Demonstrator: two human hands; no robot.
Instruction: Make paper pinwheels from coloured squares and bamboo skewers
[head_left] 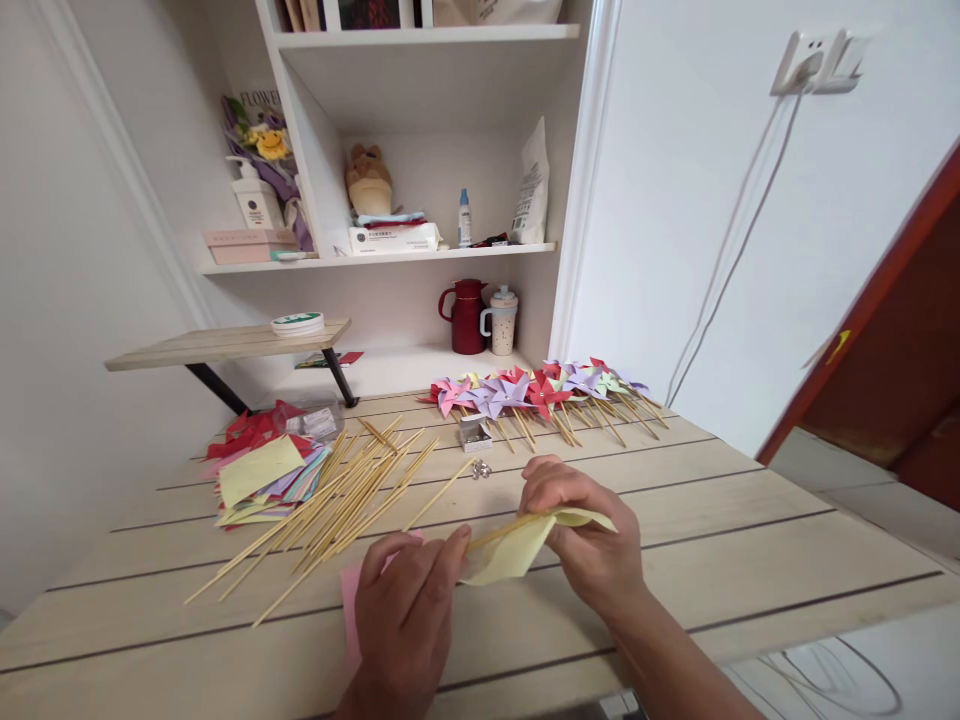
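In front of me my right hand (589,530) is closed around a pale yellow sheet of paper (506,560), folded or curled, with a thin wooden stick (499,532) along it. My left hand (409,610) pinches the stick's other end between thumb and fingers. Partly hidden beneath that hand lies a pink paper (349,610). Just beyond the hands, a few small metal pins (481,469) sit on the table near a small open box (475,434). Whether a pin is between my right fingers cannot be seen.
Loose wooden sticks (352,500) spread at the left, beside a stack of coloured paper (262,475) and a clear plastic box (319,418). Finished paper pinwheels (502,397) lie along the table's back edge. A red jug (469,318) and a cup (503,322) stand behind.
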